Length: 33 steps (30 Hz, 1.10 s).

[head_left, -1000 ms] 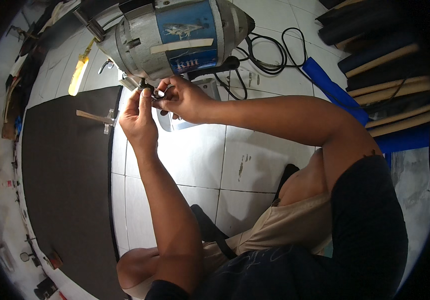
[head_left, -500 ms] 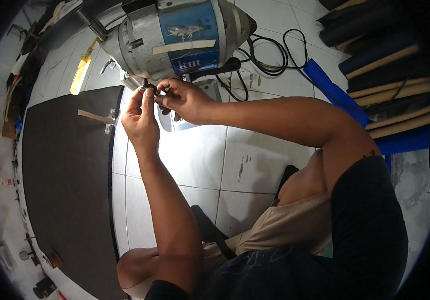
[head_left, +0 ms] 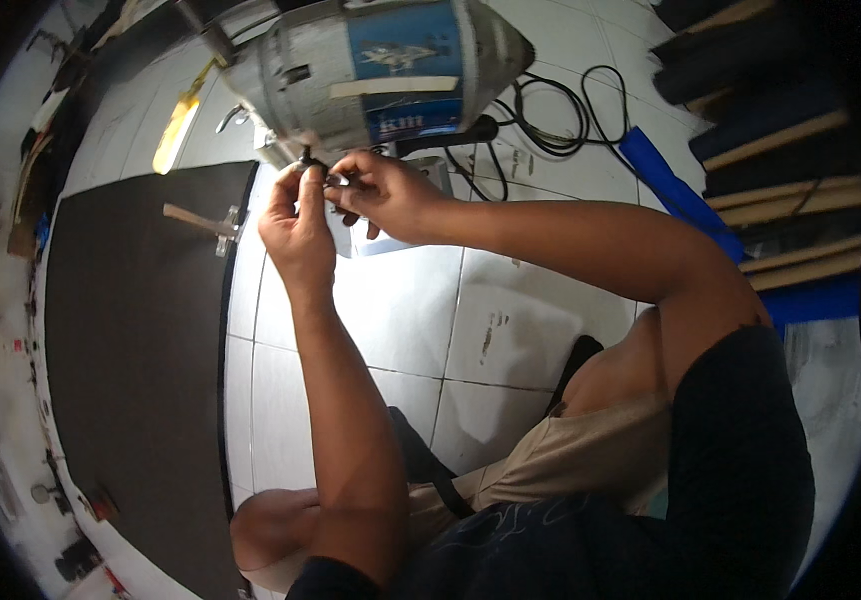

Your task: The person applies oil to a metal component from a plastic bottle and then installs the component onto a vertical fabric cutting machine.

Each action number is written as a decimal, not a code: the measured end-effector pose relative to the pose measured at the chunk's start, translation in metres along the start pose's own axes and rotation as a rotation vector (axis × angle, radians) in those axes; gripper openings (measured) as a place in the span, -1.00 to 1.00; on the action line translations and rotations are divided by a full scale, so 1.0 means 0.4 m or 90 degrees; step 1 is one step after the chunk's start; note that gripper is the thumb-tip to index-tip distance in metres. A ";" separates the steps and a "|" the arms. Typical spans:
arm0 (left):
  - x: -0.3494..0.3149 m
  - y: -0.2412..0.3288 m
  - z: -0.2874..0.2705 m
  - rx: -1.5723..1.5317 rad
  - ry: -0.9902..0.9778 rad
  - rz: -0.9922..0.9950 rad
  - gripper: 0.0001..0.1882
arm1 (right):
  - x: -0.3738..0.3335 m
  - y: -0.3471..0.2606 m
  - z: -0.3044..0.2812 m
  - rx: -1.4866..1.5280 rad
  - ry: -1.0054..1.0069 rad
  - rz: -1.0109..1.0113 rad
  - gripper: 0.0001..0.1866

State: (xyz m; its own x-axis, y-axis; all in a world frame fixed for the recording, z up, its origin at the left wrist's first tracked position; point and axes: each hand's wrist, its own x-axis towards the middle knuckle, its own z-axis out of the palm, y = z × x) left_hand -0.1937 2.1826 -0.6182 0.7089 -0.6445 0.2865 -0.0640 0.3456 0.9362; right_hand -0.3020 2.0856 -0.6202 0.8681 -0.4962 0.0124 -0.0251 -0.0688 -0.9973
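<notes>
A small dark part (head_left: 308, 156) sticks up at the underside of a grey motor housing (head_left: 301, 100) with a blue label. My left hand (head_left: 296, 225) is closed in a pinch on that part, thumb and forefinger together. My right hand (head_left: 391, 195) comes in from the right, its thumb and forefinger pinched beside the left fingertips. What the right fingers hold, if anything, is too small and shadowed to make out. A pale base plate (head_left: 436, 175) shows partly behind the right hand.
A yellow-handled screwdriver (head_left: 177, 132) is left of the motor. A dark sheet (head_left: 141, 370) covers the left floor, with a tan strip (head_left: 196, 218) on it. Black cable (head_left: 561, 140) coils to the right, near a blue strip (head_left: 671, 185) and dark rolls (head_left: 771, 140).
The whole view has shifted slightly, so motor, screwdriver and hands sit a little farther right. Both hands keep their pinched pose at the motor's underside.
</notes>
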 end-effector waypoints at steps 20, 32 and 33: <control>0.003 0.023 0.030 0.038 0.069 0.008 -0.79 | -0.015 -0.010 -0.032 -0.050 -0.023 0.053 -0.55; 0.015 0.017 0.025 0.093 0.080 0.043 -0.80 | -0.040 -0.012 -0.109 -0.169 0.001 0.055 -0.66; 0.016 0.018 0.032 0.093 0.087 0.052 -0.80 | -0.043 -0.016 -0.122 -0.187 0.003 0.057 -0.68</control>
State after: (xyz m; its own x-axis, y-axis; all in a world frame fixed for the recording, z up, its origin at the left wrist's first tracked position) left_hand -0.1988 2.1722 -0.6071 0.7851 -0.5169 0.3412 -0.2185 0.2843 0.9335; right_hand -0.3409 2.0522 -0.6104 0.8536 -0.5158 -0.0730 -0.2439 -0.2719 -0.9309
